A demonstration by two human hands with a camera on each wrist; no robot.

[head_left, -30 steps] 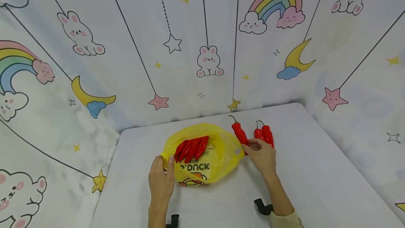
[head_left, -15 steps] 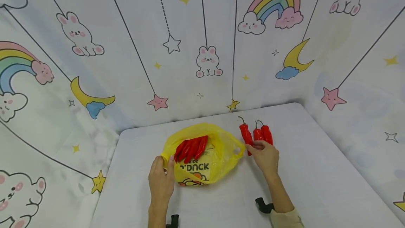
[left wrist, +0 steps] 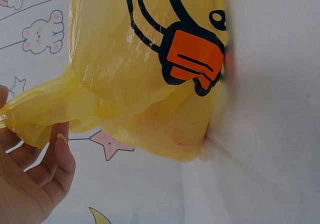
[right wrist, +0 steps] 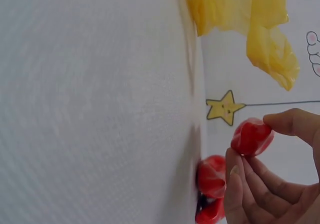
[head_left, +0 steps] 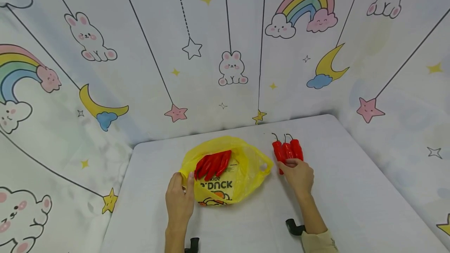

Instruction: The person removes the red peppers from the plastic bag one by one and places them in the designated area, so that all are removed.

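- Just right of the yellow bag (head_left: 254, 180), the red pepper (head_left: 278, 151) sits in the right hand (head_left: 297, 177) — its long axis runs away from the person, stem at the far end and leaning slightly left.
- The right fingers pinch it near the tip, thumb on its left side, gap closed to the pepper's width; most of its length lies beyond them.
- In the right wrist view that tip is up off the surface (head_left: 239, 229), while two loose peppers (right wrist: 212, 176) rest lower, just to its right and roughly parallel.
- The bag's opening, with several peppers (head_left: 212, 165) inside, lies to the pepper's left — the right hand is the nearer one.
- Across the bag, the left hand (head_left: 180, 194) has its fingers curled on the gathered near-left rim, well apart from the pepper.
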